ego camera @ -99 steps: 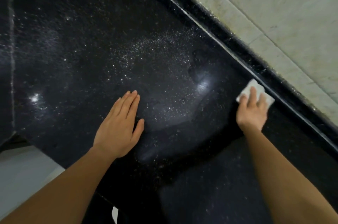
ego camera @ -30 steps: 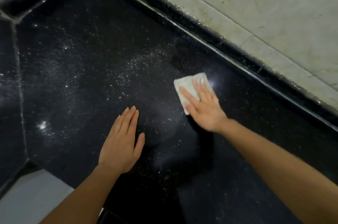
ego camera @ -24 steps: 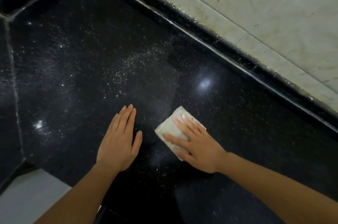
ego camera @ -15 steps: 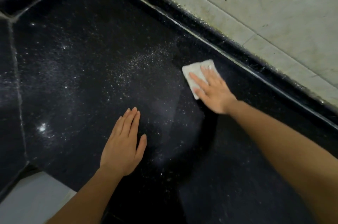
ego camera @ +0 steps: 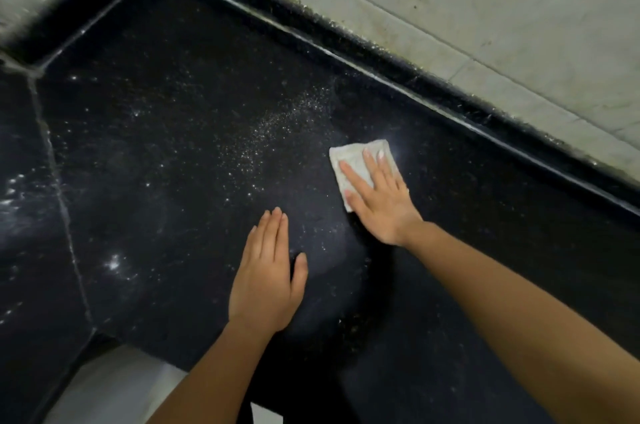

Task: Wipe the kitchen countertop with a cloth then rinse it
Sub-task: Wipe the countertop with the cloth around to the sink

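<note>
1. Head view: the right hand (ego camera: pixel 381 209) lies palm down on a small folded white cloth (ego camera: pixel 348 154), just right of the frame's middle. Its fingers (ego camera: pixel 355 178) are straight and spread, pressing the cloth flat rather than curling round it.
2. The cloth rests on the black countertop (ego camera: pixel 166 153). Its top and left edges show past the fingertips, and the palm hides the rest. It lies near the raised black strip (ego camera: pixel 381 55) at the counter's back edge, but apart from it.
3. The left hand (ego camera: pixel 266 278) is below and to the left of the cloth, flat on the stone. Its fingers are straight and close together, the thumb is out to the right, and it holds nothing. A gap of bare counter separates the two hands.
4. Both bare forearms come up from the bottom edge. The right one covers much of the counter in the lower right of the frame.
5. A band of pale specks (ego camera: pixel 277 133) lies on the stone up and to the left of the cloth, near the frame's middle.
6. A soft glare sits just right of the cloth, and sharper bright spots (ego camera: pixel 112 264) show at the left.
7. A pale seam (ego camera: pixel 59 188) runs down the left side from the back corner in the upper left.
8. Grimy pale wall tiles (ego camera: pixel 485 8) fill the upper right above the black strip.
9. A pale floor (ego camera: pixel 114 385) shows beyond the counter's front edge at the lower left.
</note>
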Tool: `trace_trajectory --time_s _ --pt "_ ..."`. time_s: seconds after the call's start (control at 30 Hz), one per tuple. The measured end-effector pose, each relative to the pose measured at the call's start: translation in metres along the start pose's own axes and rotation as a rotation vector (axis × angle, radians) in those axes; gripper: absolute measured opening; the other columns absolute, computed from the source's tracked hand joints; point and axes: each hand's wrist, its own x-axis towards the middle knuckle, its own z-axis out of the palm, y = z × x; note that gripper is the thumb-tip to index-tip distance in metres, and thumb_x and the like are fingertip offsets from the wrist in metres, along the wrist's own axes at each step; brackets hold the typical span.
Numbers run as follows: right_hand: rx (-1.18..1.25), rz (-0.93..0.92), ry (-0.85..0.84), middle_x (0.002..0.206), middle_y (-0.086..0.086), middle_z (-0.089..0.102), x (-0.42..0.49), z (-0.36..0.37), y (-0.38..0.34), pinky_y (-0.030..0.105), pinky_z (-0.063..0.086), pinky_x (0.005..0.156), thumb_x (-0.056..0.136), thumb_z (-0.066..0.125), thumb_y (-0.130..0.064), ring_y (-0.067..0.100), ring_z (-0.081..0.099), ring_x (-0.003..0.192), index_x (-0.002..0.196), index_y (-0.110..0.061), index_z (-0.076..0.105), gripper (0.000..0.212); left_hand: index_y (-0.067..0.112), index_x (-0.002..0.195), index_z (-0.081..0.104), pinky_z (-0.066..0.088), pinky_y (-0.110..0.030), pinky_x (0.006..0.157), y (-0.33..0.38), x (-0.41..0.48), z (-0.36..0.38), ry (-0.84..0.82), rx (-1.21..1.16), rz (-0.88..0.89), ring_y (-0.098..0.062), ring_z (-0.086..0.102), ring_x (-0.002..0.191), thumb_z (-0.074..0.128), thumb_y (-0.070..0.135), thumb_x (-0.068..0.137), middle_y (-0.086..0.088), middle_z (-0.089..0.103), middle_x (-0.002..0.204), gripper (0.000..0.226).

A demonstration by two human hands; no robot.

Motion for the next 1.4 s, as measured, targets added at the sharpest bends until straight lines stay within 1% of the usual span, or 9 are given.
trace_trajectory --time_s 0.27,0.37,0.47,0.57,0.67,0.73,0.97,1.23,1.4 --pt "0.028 0.014 -0.049 0.152 -0.006 -0.034 -0.101 0.057 -0.064 0.041 -0.015 0.117 0.098 0.006 -0.053 0.016 -0.037 0.138 0.141 -0.051 -0.02 0.051 0.013 0.147 -0.006 -0.015 -0.022 0.115 -0.026 -0.016 -0.024 -0.062 -0.156 0.179 -0.003 -0.017 0.142 0.007 0.046 0.093 0.003 -0.009 0.157 0.064" --pt "-0.041 -0.091 -0.036 0.156 -0.004 -0.027 -0.139 0.081 -0.088 0.039 -0.014 0.116 0.098 0.005 -0.053 0.021 -0.03 0.142 0.146 -0.05 -0.014 0.051 0.007 0.149 0.01 -0.007 -0.027 0.117 -0.063 -0.032 -0.034 -0.084 -0.036 0.24 -0.008 -0.004 0.144 0.018 0.04 0.096 -0.002 0.006 0.157 0.063" --pt "-0.11 -0.239 -0.044 0.16 0.0 -0.005 -0.158 0.093 -0.091 0.035 -0.014 0.115 0.102 0.019 -0.052 0.025 -0.014 0.147 0.149 -0.049 0.002 0.05 0.002 0.145 0.028 0.004 -0.029 0.117 -0.092 -0.046 -0.041 -0.137 0.017 0.316 -0.014 0.015 0.142 0.027 0.036 0.096 -0.008 0.029 0.153 0.059" --pt "-0.196 -0.324 -0.054 0.16 -0.004 -0.004 -0.14 0.078 -0.073 0.03 -0.018 0.114 0.1 0.021 -0.056 0.018 -0.017 0.146 0.147 -0.052 0.01 0.049 0.002 0.143 0.033 0.01 -0.028 0.115 -0.099 -0.05 -0.041 -0.171 0.039 0.361 -0.014 0.021 0.141 0.027 0.037 0.096 -0.008 0.035 0.15 0.059" --pt "-0.123 -0.142 -0.048 0.155 -0.01 -0.024 -0.101 0.058 -0.055 0.033 -0.014 0.116 0.09 -0.001 -0.065 0.012 -0.03 0.141 0.141 -0.056 -0.011 0.053 0.003 0.144 0.033 0.011 -0.028 0.115 -0.099 -0.049 -0.038 -0.162 0.054 0.344 -0.013 0.021 0.141 0.022 0.039 0.098 -0.006 0.034 0.151 0.059" --pt "-0.107 0.003 0.023 0.154 -0.008 -0.027 -0.068 0.043 -0.046 0.038 -0.007 0.119 0.085 -0.01 -0.07 0.015 -0.028 0.142 0.135 -0.057 -0.022 0.054 0.004 0.144 0.033 0.009 -0.027 0.115 -0.1 -0.049 -0.036 -0.143 0.045 0.344 -0.012 0.02 0.142 0.022 0.04 0.098 -0.005 0.034 0.151 0.06" --pt "0.171 0.422 0.059 0.159 -0.004 -0.02 0.01 0.006 -0.052 0.04 -0.01 0.116 0.099 0.013 -0.054 0.018 -0.024 0.144 0.149 -0.047 -0.007 0.054 0.005 0.144 0.036 0.01 -0.028 0.116 -0.101 -0.049 -0.034 -0.088 0.001 0.358 -0.012 0.021 0.142 0.032 0.036 0.095 -0.003 0.035 0.151 0.058" --pt "0.16 0.315 0.102 0.158 -0.004 -0.021 -0.069 0.055 -0.112 0.037 -0.015 0.116 0.1 0.012 -0.051 0.017 -0.028 0.143 0.146 -0.046 -0.012 0.052 0.003 0.143 0.036 0.01 -0.029 0.116 -0.101 -0.049 -0.035 -0.092 0.013 0.368 -0.015 0.021 0.141 0.03 0.034 0.096 -0.007 0.035 0.151 0.057" --pt "0.108 0.265 0.074 0.148 -0.009 -0.036 -0.121 0.089 -0.166 0.034 -0.022 0.113 0.085 -0.01 -0.063 0.014 -0.037 0.137 0.135 -0.05 -0.03 0.055 0.0 0.141 0.037 0.005 -0.027 0.116 -0.101 -0.049 -0.039 -0.072 -0.022 0.383 -0.017 0.023 0.139 0.032 0.03 0.094 -0.012 0.038 0.148 0.056"
